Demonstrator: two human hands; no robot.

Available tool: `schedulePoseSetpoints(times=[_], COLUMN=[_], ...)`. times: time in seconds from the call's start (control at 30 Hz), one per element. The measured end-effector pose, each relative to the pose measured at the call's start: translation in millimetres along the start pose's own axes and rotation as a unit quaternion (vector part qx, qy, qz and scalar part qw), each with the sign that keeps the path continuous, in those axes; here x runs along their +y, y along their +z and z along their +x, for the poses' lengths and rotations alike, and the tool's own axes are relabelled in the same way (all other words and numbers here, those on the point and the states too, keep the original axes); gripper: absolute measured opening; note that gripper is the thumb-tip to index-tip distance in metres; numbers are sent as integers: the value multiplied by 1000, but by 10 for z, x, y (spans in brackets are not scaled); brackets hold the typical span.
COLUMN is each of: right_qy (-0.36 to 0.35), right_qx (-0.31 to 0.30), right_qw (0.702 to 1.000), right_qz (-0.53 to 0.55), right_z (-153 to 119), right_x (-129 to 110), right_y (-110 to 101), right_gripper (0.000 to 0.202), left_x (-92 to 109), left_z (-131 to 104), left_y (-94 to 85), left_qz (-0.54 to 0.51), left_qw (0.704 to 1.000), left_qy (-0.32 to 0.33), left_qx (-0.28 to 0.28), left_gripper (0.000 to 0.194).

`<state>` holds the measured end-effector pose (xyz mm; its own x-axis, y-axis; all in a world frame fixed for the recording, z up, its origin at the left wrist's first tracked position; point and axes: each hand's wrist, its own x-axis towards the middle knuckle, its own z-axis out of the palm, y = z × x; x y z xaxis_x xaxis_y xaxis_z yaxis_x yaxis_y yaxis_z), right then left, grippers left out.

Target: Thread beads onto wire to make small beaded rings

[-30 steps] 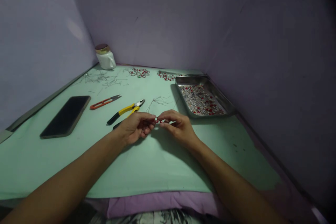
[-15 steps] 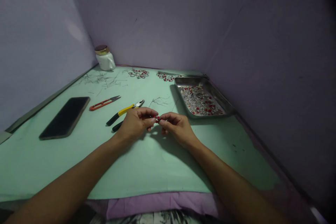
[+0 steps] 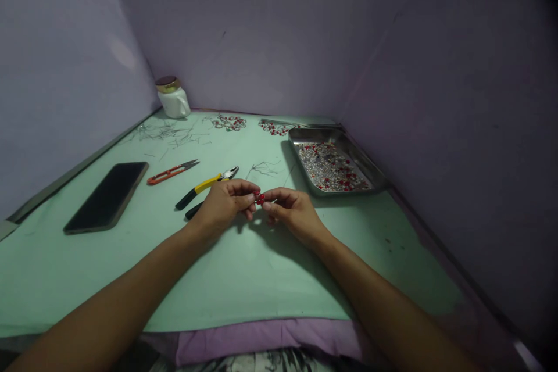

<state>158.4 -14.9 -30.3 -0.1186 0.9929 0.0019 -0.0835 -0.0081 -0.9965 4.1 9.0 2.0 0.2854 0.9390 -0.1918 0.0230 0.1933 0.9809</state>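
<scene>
Between my fingertips is a small cluster of red beads (image 3: 260,199), partly covered by the fingers. My left hand (image 3: 227,202) pinches it from the left with thumb and index finger. From the right, my right hand (image 3: 293,209) closes thumb and index finger on its other side. Any wire in the cluster is too fine to make out. Pliers (image 3: 204,185) with yellow and black handles lie beside and partly under my left hand. Just beyond the hands are some thin wire pieces (image 3: 264,168) on the green cloth (image 3: 244,285).
A metal tray (image 3: 337,192) of white and red beads stands at the right. Orange thread snips (image 3: 172,172) and a phone (image 3: 108,196) lie left. Farther back are loose wires (image 3: 165,132), beaded rings (image 3: 230,122), more beaded pieces (image 3: 279,128) and a white lidded jar (image 3: 174,102).
The red bead cluster shows more between my fingertips, and the fingers have shifted slightly around it. Both hands stay in nearly the same place.
</scene>
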Motion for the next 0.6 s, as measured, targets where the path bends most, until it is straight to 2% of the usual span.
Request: schedulePoseSetpoints(times=[0.3, 0.43, 0.6], right_qy=[63, 70, 67], right_qx=[-1, -7, 2], right_qw=[994, 992, 992], right_qz=[86, 101, 105], right_z=[-1, -3, -8], right_x=[-31, -6, -11], right_y=[23, 13, 34], right_gripper=[15, 14, 15], left_x=[-77, -90, -118], left_z=[27, 31, 31], left_y=[-14, -25, -10], left_qz=[-81, -98, -93], left_qw=[994, 991, 993], left_qy=[-60, -77, -71], left_qx=[-28, -45, -25], left_gripper=[6, 5, 8])
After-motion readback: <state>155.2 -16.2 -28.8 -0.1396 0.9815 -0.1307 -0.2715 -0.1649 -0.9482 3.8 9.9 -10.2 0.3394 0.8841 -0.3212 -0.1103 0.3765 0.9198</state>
